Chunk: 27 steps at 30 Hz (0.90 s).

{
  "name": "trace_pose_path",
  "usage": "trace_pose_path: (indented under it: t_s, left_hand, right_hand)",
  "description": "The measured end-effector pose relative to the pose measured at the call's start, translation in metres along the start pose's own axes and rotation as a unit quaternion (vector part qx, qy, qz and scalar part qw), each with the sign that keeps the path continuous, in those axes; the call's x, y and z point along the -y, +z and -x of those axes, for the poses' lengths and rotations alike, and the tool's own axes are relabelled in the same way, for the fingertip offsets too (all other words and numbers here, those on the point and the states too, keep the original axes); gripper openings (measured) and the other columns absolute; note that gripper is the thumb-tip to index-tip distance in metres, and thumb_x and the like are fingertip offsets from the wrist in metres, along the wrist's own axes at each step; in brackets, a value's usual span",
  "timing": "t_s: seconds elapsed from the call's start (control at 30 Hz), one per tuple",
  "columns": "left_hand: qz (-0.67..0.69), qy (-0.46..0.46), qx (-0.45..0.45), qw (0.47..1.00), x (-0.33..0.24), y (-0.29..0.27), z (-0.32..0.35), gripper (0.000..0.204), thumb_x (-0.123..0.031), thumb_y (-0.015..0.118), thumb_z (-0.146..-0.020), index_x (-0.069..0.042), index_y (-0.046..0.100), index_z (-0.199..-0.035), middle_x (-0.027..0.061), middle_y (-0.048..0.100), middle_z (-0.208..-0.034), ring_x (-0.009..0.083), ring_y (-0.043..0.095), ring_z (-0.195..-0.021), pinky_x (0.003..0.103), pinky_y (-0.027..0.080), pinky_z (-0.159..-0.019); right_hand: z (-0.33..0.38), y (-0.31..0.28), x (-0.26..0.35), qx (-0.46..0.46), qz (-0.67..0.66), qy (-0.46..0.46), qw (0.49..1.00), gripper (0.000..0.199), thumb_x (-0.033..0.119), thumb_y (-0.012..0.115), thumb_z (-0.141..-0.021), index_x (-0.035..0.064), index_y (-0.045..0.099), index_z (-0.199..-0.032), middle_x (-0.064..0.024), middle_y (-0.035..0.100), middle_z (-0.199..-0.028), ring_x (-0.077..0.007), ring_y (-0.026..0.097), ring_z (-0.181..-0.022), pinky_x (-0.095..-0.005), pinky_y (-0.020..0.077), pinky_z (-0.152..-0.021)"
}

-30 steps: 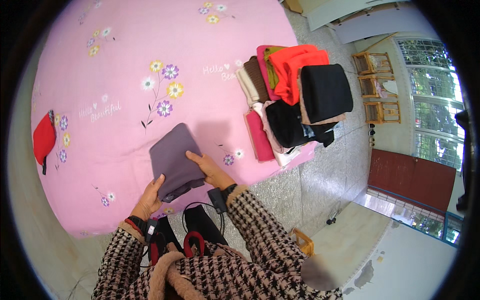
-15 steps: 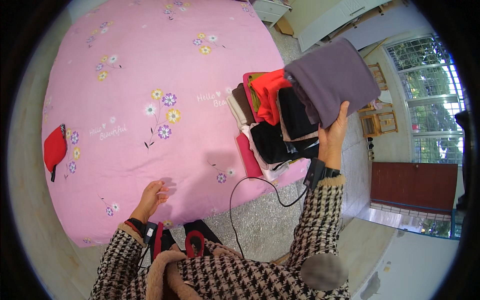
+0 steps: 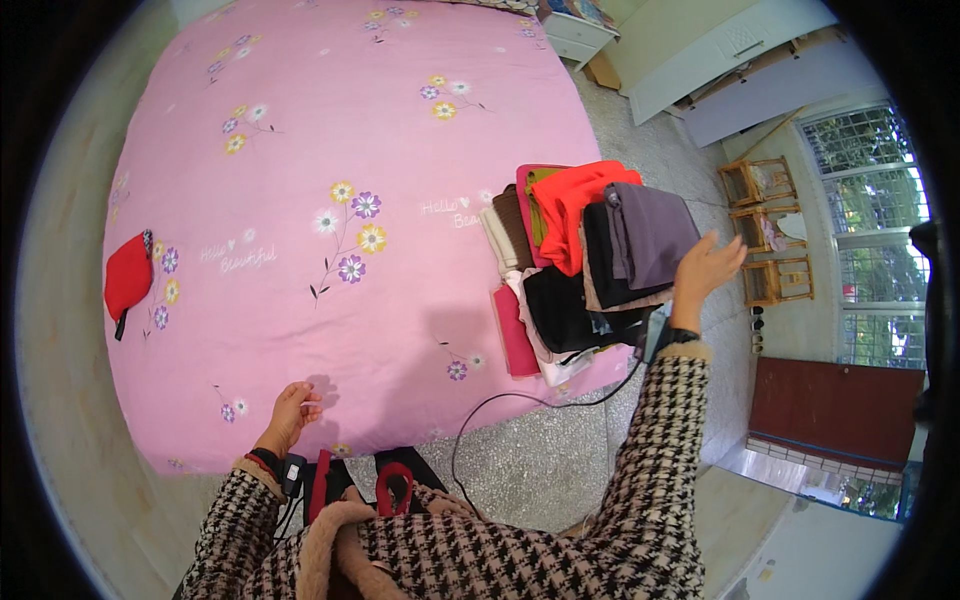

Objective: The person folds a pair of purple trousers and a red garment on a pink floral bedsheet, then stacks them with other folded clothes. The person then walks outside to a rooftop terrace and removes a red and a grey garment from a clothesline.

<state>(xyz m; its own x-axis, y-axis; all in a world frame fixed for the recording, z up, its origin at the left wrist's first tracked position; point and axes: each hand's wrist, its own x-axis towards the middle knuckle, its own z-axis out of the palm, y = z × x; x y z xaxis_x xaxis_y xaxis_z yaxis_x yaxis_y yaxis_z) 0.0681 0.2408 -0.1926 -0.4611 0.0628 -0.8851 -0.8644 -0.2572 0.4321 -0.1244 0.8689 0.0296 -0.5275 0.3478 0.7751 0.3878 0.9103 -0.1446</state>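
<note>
A folded purple-grey garment (image 3: 650,235) lies on the right side of a group of folded clothes on the bed's near right corner. Right beside it, my right hand (image 3: 708,268) is open with fingers stretched, holding nothing. Under and next to that garment are folded black clothes (image 3: 558,308), a bright red garment (image 3: 566,215), and brown (image 3: 507,225) and cream (image 3: 494,240) pieces. A dark pink folded piece (image 3: 515,335) sits at the group's near left. My left hand (image 3: 290,412) hovers over the bed's near edge, fingers loosely bent and empty.
The bed (image 3: 400,290) has a pink flowered cover. A red pouch (image 3: 130,275) rests at its left edge. A black cable (image 3: 500,397) runs from my right wrist. Wooden chairs (image 3: 775,280) stand by the window, and a white cabinet (image 3: 575,40) is at the far right.
The purple-grey garment has gone from my raised right hand down onto the clothes. My right hand has let go and moved right. The left hand stays nearly still.
</note>
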Motion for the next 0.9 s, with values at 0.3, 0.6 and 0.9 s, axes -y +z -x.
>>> trace_pose_path:
  t_s: [0.3, 0.6, 0.9]
  left_hand:
    - [-0.009, -0.001, -0.016, 1.000, 0.015, -0.021, -0.005, 0.019, -0.026, 0.057, -0.090, -0.009, 0.053, -0.099, 0.0059, 0.060, -0.083, 0.0143, 0.059, -0.064, 0.025, 0.049, -0.056]
    - [-0.028, 0.052, -0.033, 0.998, 0.035, -0.056, -0.026, 0.020, -0.024, 0.052, -0.091, -0.007, 0.055, -0.102, 0.0066, 0.063, -0.086, 0.0138, 0.061, -0.066, 0.025, 0.050, -0.057]
    - [-0.032, 0.154, -0.179, 0.971, 0.042, -0.156, -0.072, 0.019, -0.020, 0.053, -0.087, -0.004, 0.057, -0.097, 0.0094, 0.063, -0.080, 0.0189, 0.063, -0.063, 0.030, 0.052, -0.054]
  right_hand:
    - [0.056, 0.063, 0.050, 0.137, 0.296, -0.004, 0.945, 0.053, 0.047, 0.044, -0.092, 0.0073, 0.048, -0.127, -0.0198, 0.050, -0.125, -0.0423, 0.047, -0.112, -0.0477, 0.0393, -0.094]
    - [0.098, 0.083, -0.036, 0.063, 0.348, -0.128, 0.927, 0.047, 0.037, 0.044, -0.095, 0.0017, 0.048, -0.126, -0.0168, 0.053, -0.123, -0.0350, 0.051, -0.113, -0.0442, 0.0457, -0.088]
    - [0.361, 0.116, 0.044, 0.189, -0.072, -0.231, 0.952, 0.043, 0.016, 0.054, -0.087, -0.0038, 0.045, -0.124, -0.0231, 0.046, -0.129, -0.0377, 0.048, -0.114, -0.0385, 0.0411, -0.094]
